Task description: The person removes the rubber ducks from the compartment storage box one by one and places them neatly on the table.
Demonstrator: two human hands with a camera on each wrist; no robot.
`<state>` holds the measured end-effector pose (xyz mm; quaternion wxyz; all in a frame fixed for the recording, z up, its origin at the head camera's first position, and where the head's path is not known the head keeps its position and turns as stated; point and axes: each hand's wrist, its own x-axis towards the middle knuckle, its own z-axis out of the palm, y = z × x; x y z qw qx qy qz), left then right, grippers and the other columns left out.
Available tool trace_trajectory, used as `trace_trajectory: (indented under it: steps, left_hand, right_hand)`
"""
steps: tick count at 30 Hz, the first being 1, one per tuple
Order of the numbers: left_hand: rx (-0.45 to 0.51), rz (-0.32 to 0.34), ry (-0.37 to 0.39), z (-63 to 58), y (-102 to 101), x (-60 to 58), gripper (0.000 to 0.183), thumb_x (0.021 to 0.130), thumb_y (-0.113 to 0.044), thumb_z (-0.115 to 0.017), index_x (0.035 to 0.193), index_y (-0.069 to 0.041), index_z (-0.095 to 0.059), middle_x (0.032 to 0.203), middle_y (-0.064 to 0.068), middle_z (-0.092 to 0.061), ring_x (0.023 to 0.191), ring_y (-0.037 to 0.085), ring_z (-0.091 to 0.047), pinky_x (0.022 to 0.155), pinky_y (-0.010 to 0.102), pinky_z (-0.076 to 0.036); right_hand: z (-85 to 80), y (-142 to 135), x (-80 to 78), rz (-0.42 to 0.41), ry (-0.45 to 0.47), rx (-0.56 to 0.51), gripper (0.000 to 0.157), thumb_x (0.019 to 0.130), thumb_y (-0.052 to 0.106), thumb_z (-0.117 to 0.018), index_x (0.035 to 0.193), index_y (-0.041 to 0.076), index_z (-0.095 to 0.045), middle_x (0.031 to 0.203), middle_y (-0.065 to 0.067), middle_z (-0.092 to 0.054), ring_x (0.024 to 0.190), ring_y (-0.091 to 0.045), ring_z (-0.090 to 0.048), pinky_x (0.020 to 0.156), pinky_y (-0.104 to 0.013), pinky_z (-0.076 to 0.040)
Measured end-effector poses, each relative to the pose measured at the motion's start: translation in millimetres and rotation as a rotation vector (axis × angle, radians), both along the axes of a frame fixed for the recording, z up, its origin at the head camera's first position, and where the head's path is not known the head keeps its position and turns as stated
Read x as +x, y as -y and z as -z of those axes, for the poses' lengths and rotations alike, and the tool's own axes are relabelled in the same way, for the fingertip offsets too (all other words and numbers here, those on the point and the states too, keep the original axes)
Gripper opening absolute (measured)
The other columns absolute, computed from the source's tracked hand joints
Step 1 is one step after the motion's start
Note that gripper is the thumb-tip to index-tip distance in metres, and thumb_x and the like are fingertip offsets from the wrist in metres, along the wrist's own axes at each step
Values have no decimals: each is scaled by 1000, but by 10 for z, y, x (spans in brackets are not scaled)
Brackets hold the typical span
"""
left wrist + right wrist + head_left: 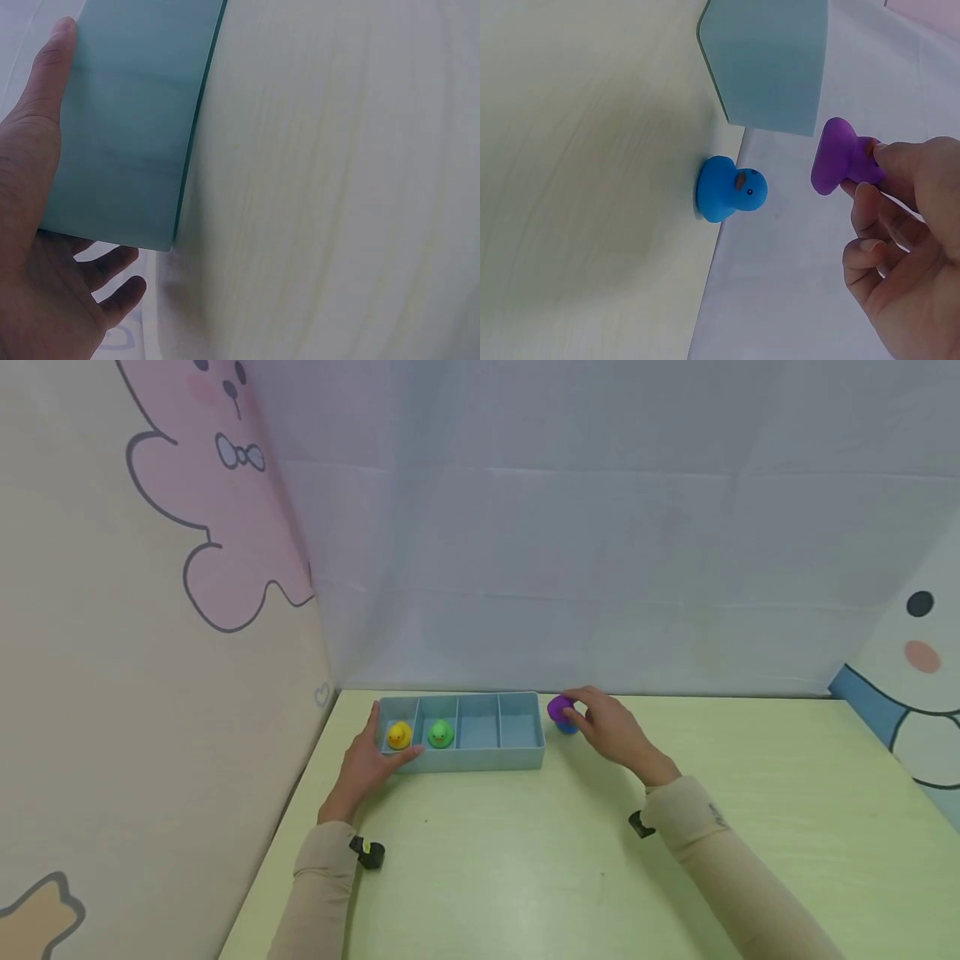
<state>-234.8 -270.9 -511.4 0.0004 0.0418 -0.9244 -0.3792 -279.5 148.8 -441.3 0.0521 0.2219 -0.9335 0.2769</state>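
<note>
A light blue divided box with a row of compartments stands at the back of the table. My left hand grips its left end, the thumb along the front wall and the other fingers around the left side. The leftmost compartment holds a yellow rubber duck, and the one beside it a green rubber duck. To the right of the box, my right hand pinches a purple rubber duck between thumb and fingers, raised off the table. Below it a blue rubber duck sits upright on the table.
The pale yellow-green table ends at a grey-white cloth hanging behind the box. A wall with cartoon figures runs along the left side. A cartoon-printed surface stands at the right.
</note>
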Motion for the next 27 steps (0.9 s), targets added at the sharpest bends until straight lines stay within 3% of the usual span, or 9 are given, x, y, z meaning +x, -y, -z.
trace_trajectory:
  steps: [11,21,27]
  left_hand:
    - [-33,-9,19,-2,5,38,126,79,-74,-71,165,-27,8,168,26,-24,150,52,-33,118,68,-34]
    - [-25,-10,19,17,-3,18,126,78,-76,-70,164,-32,10,170,21,-20,152,49,-30,119,67,-32]
    - [-37,-6,10,12,-16,-6,127,77,-78,-70,164,-31,9,170,21,-22,151,49,-32,119,66,-33]
  right_hand:
    - [163,-198,-23,22,13,-2,36,104,21,-60,135,4,-62,123,-16,-68,79,-17,-60,68,-31,-49]
    - [266,-379,-103,52,13,18,36,104,18,-58,136,2,-61,130,-21,-66,86,-24,-66,73,-44,-55]
    - [281,-467,-108,59,0,33,34,104,17,-58,134,0,-61,125,-22,-67,89,-29,-67,74,-47,-55]
